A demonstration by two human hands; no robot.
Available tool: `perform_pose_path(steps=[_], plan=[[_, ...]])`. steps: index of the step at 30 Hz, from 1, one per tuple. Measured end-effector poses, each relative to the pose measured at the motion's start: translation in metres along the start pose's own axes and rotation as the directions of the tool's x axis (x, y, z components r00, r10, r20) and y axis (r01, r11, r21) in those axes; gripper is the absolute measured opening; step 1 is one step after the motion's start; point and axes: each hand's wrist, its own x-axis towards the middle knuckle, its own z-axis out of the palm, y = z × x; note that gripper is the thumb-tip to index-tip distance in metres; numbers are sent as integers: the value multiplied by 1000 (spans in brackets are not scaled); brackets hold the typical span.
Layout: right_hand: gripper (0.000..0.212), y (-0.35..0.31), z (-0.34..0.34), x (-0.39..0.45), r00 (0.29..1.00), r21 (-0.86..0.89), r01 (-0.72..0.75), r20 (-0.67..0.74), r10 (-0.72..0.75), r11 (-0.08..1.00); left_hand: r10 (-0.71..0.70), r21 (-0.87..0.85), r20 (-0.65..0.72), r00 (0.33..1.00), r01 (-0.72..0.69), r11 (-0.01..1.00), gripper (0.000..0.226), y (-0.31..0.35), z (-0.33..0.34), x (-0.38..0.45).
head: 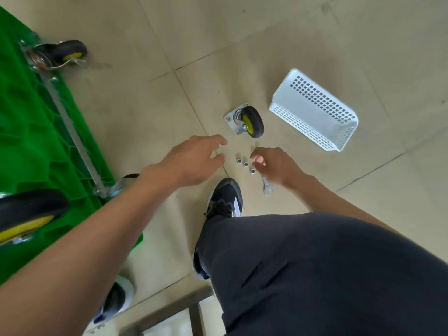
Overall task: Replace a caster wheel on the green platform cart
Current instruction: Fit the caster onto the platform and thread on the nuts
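The green platform cart lies upside down at the left, with black-and-yellow casters on its underside. A loose caster wheel with a steel mounting plate lies on the floor ahead. Three small nuts sit in a row just below it. A wrench lies beside the nuts, partly under my right hand. That hand's fingertips curl together right next to the nuts; whether they pinch anything is hidden. My left hand hovers left of the nuts with its fingers spread, holding nothing.
A white perforated plastic basket rests on the tiled floor to the right of the loose caster. My black shoe and dark trouser leg fill the lower middle. A metal frame shows at the bottom edge.
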Motion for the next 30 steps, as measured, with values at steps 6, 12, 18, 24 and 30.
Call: perform_pose_path(steps=[6, 12, 18, 24, 30], plan=[[23, 7, 44, 38, 1000, -210, 30, 7, -29, 977, -58, -136, 21, 998, 61, 989, 41, -25, 12, 8], [31, 13, 73, 61, 997, -404, 73, 25, -68, 912, -93, -185, 14, 996, 94, 978, 43, -42, 17, 4], [28, 14, 89, 77, 993, -479, 82, -38, -113, 874, -112, -167, 39, 993, 117, 979, 39, -51, 26, -1], [11, 8, 82, 73, 987, -433, 116, -50, -152, 894, -124, -160, 47, 991, 130, 979, 38, -50, 28, -9], [16, -14, 46, 43, 962, -323, 194, -122, -244, 926, -81, -144, -17, 997, 78, 987, 39, -26, 4, -20]])
